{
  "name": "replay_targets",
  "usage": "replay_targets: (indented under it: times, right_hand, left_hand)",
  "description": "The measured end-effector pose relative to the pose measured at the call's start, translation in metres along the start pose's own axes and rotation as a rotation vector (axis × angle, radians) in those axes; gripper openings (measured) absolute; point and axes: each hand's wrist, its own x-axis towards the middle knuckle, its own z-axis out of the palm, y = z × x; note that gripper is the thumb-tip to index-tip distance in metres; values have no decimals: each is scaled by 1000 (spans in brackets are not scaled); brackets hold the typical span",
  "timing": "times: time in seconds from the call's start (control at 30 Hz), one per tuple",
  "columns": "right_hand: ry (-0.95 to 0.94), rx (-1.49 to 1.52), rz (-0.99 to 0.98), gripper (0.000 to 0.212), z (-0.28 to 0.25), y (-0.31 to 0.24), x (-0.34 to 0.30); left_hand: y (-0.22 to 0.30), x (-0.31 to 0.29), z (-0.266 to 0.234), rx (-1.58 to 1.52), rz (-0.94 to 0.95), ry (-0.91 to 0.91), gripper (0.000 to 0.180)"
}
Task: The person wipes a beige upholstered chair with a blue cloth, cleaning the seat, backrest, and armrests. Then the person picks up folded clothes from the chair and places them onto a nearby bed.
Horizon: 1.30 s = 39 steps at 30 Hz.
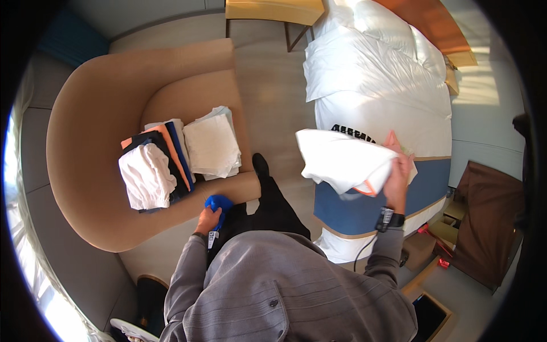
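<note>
My right hand [399, 174], fingers closed, grips a white garment [342, 159] with an orange edge and holds it up over the near side of the bed. Its far part hangs out to the left. My left hand [209, 219] is low beside the armchair's front edge, closed on a bright blue cloth [220, 202]. On the armchair [91, 137] lies a pile of folded clothes: white shorts [147, 176] on top, with black, orange and navy pieces [178, 154] under them. A stack of folded white cloth [212, 146] sits beside that pile.
The bed [382, 114] has white bedding and a blue runner [370, 208]. Peach and green cloth [405, 149] lies behind my right hand. A wooden desk [273, 10] stands at the far side. A brown cover [490, 222] and an open drawer [436, 313] are at right.
</note>
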Motion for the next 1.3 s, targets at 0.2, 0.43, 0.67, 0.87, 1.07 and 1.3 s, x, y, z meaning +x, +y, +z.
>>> replay_targets:
  times: [0.2,0.43,0.67,0.87,1.07,1.3]
  right_hand:
    - [771,-927,-138,30,-229,-9,36]
    - [-58,-477,195,16,-22,161,17]
    - [-772,-630,-264,11,341,213,-104]
    - [-960,-685,-577,28,473,195,-146]
    - [-909,-840,-567,15,542,208,-155]
    - [-923,-753,-492,8,530,216,-148]
  left_hand:
    - [2,-2,3,23,-5,7,63]
    - [-3,-24,8,-35,-52,22,60]
    - [-13,-66,-8,-184,-128,81,51]
    - [-50,-106,5,-339,-192,194,50]
    - [-66,-138,25,-330,-317,135,48]
    - [-60,-128,23,-341,-277,113,45]
